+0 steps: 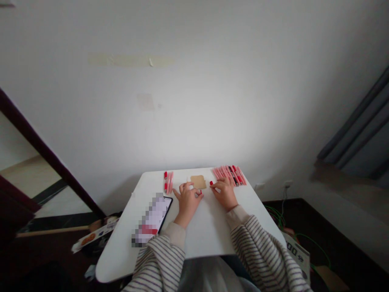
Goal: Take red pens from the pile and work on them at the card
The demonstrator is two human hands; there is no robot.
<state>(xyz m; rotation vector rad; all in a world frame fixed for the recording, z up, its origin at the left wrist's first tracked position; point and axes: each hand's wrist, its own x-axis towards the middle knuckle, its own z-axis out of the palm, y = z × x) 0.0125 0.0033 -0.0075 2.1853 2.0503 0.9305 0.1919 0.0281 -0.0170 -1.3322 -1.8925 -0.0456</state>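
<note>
Just left of card [198,181], left hand [187,200] loosely curled, grip impossible to tell; just right, right hand [225,193] flat, fingers apart, beside pens [230,175]: likely risk of nudging these off tabletop's [206,231] far edge.

white table [206,231] | tan card [198,181] | red-pink pens [230,175] | striped sleeves [258,251]

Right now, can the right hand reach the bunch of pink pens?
Probably yes: the right hand rests right beside the pink pens, and nothing stands between them on the table.
</note>
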